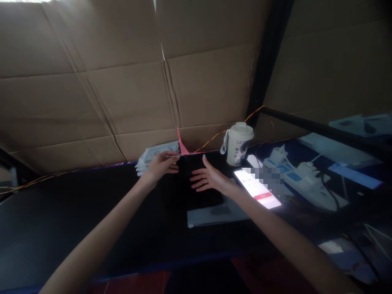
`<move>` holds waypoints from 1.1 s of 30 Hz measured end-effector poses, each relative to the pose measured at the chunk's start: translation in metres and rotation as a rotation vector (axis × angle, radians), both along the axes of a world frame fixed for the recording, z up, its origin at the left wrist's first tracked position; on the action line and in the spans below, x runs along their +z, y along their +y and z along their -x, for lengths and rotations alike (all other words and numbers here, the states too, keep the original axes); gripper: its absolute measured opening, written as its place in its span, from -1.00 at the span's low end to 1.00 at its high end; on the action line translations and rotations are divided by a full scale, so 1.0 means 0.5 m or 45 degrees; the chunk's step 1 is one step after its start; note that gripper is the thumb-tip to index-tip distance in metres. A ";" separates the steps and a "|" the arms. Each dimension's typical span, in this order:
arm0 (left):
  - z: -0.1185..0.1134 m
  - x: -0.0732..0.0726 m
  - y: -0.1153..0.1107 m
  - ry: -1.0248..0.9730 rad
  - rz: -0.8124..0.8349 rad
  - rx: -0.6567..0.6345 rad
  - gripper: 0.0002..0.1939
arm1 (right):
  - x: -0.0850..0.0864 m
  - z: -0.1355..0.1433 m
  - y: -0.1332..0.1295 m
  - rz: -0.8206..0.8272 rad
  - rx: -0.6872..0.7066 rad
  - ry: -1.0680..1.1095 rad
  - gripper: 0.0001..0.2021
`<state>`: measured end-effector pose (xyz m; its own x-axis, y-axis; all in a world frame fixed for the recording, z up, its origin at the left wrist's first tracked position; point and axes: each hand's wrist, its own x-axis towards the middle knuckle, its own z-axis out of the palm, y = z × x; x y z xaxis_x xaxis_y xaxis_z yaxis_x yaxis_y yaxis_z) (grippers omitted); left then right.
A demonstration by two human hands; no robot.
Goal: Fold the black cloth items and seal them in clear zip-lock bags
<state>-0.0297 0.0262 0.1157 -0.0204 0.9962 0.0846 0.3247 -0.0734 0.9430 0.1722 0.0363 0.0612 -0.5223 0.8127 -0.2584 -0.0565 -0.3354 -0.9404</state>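
Note:
My left hand is above the dark table, just in front of a stack of pale flat packets. Its fingers are loosely curved and apart, and I see nothing in them. To its right, my right hand has its thumb up and fingers spread, with nothing held. Below the right hand lies a clear zip bag, its far part dim and partly covered by my forearm. Right beside that forearm is a lit phone with a red bar on its screen.
A lidded white cup with a strap stands behind the phone. At the right are a white power strip with plugs and a dark metal rail. Cardboard walls the back, with a thin yellow-red wire along its foot.

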 end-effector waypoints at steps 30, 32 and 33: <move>0.008 -0.185 -0.083 1.132 -0.529 -0.460 -0.64 | -0.085 -0.016 0.000 -0.315 0.003 -0.723 -0.97; 0.000 -0.179 -0.075 1.073 -0.567 -0.441 -0.67 | -0.082 -0.016 -0.002 -0.298 0.026 -0.721 -0.94; -0.002 -0.179 -0.070 1.076 -0.578 -0.451 -0.69 | -0.079 -0.017 -0.003 -0.290 0.040 -0.721 -0.91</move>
